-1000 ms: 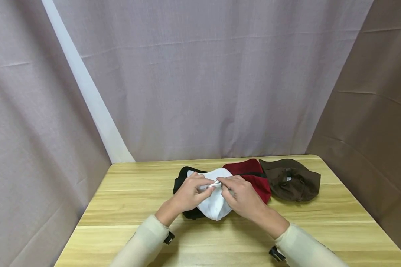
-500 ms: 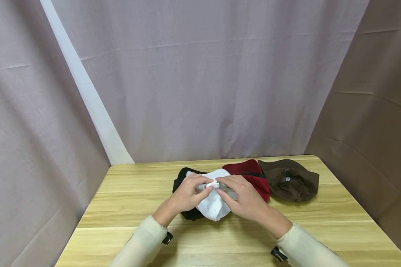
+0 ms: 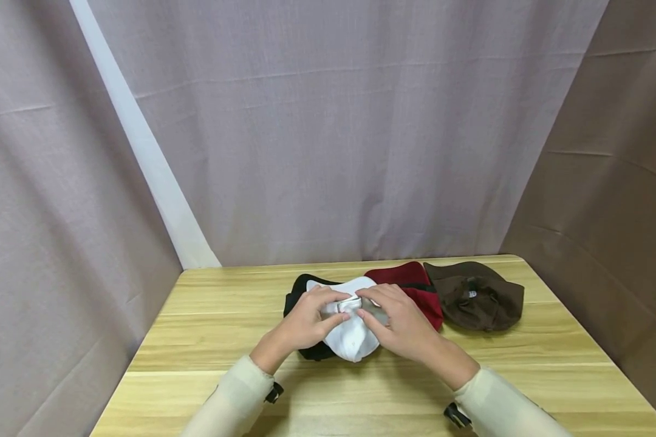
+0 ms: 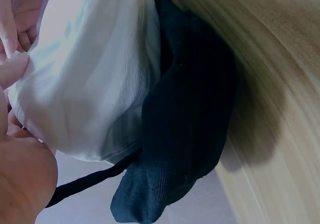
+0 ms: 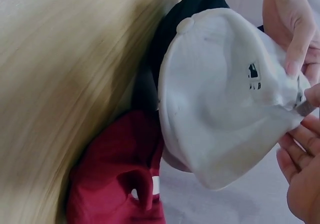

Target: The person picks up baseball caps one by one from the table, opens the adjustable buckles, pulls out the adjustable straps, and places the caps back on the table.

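Note:
A white baseball cap (image 3: 353, 343) is between both hands in the head view, crown toward the person. My left hand (image 3: 308, 314) pinches the band at its back opening from the left. From the other side, my right hand (image 3: 401, 317) holds the same band, thumb and fingertips at the strap. The right wrist view shows a small dark print on the white cap (image 5: 215, 99) and a grey buckle-like piece (image 5: 304, 108) by the fingertips. Under and left of it is a black cap (image 4: 192, 94), partly hidden. A dark red cap (image 3: 396, 276) lies right behind my right hand.
A brown cap (image 3: 472, 303) lies at the right end of the row, its inside and a small label showing. The caps rest on a wooden table (image 3: 224, 328), with grey curtains (image 3: 328, 152) behind and at the sides.
The thumbs and fingertips have drawn slightly apart, and more of the white cap's strap shows flat between them. The caps have stayed in place.

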The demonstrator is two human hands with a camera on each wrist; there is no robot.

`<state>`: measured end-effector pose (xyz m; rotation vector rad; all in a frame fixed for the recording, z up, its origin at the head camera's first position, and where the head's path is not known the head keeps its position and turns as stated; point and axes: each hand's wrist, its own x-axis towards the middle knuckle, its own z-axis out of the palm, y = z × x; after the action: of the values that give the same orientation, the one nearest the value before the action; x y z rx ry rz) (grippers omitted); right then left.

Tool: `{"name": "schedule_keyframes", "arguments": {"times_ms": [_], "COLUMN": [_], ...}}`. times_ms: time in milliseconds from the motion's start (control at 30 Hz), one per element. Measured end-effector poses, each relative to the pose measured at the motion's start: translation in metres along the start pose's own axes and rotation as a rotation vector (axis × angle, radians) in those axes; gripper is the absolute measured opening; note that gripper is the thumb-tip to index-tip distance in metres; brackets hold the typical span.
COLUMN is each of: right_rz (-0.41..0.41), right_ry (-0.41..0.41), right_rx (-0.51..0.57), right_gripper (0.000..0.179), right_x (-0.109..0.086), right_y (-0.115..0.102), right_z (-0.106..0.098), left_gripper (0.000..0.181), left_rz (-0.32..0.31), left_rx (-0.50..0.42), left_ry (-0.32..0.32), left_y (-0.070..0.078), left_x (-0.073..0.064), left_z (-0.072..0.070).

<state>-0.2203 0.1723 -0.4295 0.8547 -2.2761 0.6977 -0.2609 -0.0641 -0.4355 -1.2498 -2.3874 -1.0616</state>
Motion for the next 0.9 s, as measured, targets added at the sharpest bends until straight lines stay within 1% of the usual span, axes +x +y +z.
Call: {"name": "schedule_keyframes", "arguments": {"times_ms": [100, 200, 333, 433, 500, 633, 733, 833, 900], "right_rz": [-0.027, -0.054, -0.091, -0.103, -0.095, -0.041, -0.007, 0.012, 0.023], "right_ry": [0.027, 0.042, 0.050, 0.054, 0.047, -0.010, -0.053, -0.070, -0.077], "right_rx": [0.019, 0.039, 0.045, 0.035, 0.036, 0.039, 0.020, -0.017, -0.033], "right_gripper": [0.032, 0.032, 0.026, 0.021, 0.019, 0.018, 0.021, 0.022, 0.022], "right_x": [0.002, 0.006, 0.012, 0.014, 0.014, 0.016, 0.017, 0.018, 0.019], "right_y": [-0.002, -0.006, -0.009, -0.010, -0.011, -0.013, -0.015, -0.017, -0.018], "right_z": [0.001, 0.003, 0.006, 0.008, 0.008, 0.010, 0.010, 0.011, 0.011], "left_gripper": [0.029, 0.028, 0.027, 0.028, 0.028, 0.025, 0.022, 0.017, 0.014], "left_rz": [0.011, 0.013, 0.006, 0.005, 0.007, -0.006, -0.031, -0.055, -0.072], "left_rx": [0.001, 0.008, 0.011, 0.013, 0.017, 0.043, 0.079, 0.110, 0.115], "left_ry": [0.014, 0.014, 0.008, 0.000, -0.004, -0.007, -0.017, -0.033, -0.055], "left_y": [0.000, -0.001, 0.000, 0.000, 0.001, 0.003, 0.004, 0.006, 0.006], "left_x": [0.001, 0.001, 0.003, 0.003, 0.003, 0.003, 0.003, 0.003, 0.002], "left_z": [0.000, 0.001, 0.002, 0.002, 0.003, 0.003, 0.004, 0.004, 0.004]}}
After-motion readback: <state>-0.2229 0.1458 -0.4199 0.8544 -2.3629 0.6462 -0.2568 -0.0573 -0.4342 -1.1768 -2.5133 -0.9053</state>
